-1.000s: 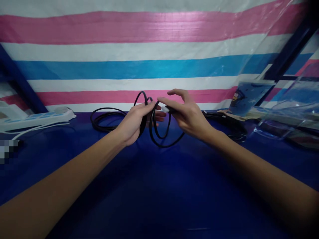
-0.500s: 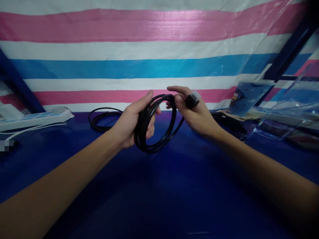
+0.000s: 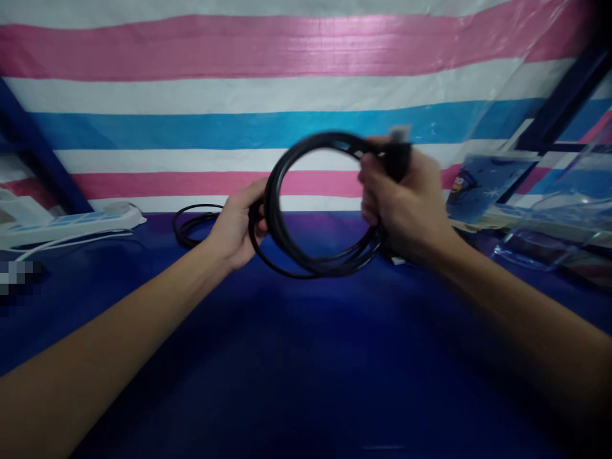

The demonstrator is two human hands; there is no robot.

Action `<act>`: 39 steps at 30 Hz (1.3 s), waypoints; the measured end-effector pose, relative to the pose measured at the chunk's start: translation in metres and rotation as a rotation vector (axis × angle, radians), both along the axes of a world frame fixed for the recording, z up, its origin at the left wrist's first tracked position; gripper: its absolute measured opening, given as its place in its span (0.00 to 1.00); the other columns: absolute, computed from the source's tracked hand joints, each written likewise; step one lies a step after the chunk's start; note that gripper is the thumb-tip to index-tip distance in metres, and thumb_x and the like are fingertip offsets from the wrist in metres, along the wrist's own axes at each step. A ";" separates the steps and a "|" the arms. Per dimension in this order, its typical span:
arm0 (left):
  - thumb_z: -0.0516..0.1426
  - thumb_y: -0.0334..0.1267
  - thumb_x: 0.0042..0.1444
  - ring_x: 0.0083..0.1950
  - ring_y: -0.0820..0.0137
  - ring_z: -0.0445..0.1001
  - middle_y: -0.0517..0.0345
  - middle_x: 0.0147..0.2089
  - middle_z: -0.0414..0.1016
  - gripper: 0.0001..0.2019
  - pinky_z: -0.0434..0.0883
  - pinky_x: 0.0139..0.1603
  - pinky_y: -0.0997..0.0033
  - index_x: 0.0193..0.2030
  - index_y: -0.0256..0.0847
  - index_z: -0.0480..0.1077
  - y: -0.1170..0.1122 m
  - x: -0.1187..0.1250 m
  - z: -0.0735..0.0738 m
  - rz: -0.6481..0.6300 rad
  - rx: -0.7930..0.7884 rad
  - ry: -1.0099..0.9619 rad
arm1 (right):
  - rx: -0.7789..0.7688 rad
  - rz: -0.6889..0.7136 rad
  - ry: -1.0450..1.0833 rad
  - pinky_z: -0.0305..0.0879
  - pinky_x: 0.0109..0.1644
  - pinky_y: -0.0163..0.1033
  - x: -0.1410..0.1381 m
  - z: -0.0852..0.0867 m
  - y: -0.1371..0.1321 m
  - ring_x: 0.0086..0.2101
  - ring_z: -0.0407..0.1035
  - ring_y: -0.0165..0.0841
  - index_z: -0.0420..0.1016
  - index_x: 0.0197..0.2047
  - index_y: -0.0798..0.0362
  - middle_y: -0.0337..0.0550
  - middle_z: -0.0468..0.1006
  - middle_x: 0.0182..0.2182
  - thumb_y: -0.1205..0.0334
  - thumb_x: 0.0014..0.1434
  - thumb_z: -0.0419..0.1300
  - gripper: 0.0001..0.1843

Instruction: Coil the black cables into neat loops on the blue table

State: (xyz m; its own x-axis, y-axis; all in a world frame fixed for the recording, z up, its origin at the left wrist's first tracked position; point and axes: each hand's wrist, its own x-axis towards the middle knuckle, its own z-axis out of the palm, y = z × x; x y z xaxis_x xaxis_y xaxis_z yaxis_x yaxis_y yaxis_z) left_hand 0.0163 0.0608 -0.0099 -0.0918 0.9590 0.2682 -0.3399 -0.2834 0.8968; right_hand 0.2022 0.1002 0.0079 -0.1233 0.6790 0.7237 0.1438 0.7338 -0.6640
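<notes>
Between my hands, raised above the blue table, is a black cable (image 3: 275,217) wound into a round coil of several loops. My left hand (image 3: 238,223) is closed around the coil's left side, with its fingertips partly hidden behind the loops. One loop hangs a little apart from the rest at the lower left. My right hand (image 3: 414,201) grips the coil's right side in a fist, somewhat blurred. A black plug with a pale grey end (image 3: 398,156) sticks up at the top of that hand.
Another black cable coil (image 3: 189,233) lies on the blue table (image 3: 296,357) behind my left hand. A white power strip (image 3: 76,229) is at the far left. A blue printed bag (image 3: 482,188) and clear plastic (image 3: 540,239) stand at right, before a striped sheet (image 3: 191,131).
My right hand has moved right and up and closed on the coil's right side. The coil has turned to face me and looks wider. My left hand has shifted slightly left.
</notes>
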 end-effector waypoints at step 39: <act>0.59 0.46 0.54 0.12 0.82 0.49 0.71 0.14 0.48 0.19 0.58 0.17 0.78 0.21 0.40 0.56 -0.008 0.012 -0.011 -0.333 0.074 0.324 | -0.392 0.283 -0.145 0.67 0.31 0.38 -0.007 -0.049 0.026 0.23 0.70 0.32 0.66 0.25 0.56 0.41 0.70 0.17 0.57 0.57 0.58 0.14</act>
State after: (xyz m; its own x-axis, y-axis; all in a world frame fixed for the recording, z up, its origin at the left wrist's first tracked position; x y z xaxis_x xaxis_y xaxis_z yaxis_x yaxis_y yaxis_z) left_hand 0.0279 0.0533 -0.0210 0.3170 0.8993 0.3012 -0.1290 -0.2737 0.9531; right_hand 0.1953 0.1261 -0.0407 -0.4220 0.8218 0.3828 0.0864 0.4568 -0.8854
